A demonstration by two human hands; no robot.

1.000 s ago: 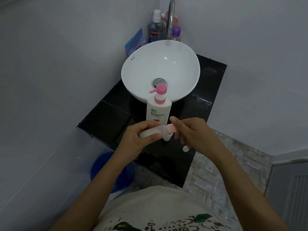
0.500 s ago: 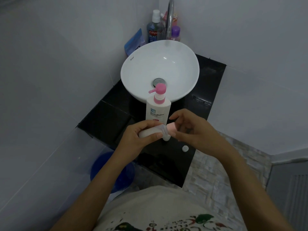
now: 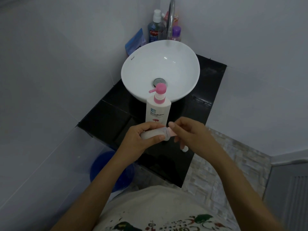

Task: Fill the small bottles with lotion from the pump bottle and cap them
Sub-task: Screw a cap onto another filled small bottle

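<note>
Two hands at one small bottle (image 3: pixel 150 134): left hand (image 3: pixel 141 139) grips it sideways, right hand (image 3: pixel 188 134) pinches its pink cap (image 3: pixel 171 132), so I judge capping underway, firm twisting next.

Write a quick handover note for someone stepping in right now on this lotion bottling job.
Left hand: holds a small white bottle on its side.
Right hand: fingers on the pink cap at the bottle's neck; seating unclear.
Pump bottle stands upright on the black counter, before the white basin.
A small white piece lies on the counter by the right hand.
Left: finish capping, then check for other bottles.
</note>
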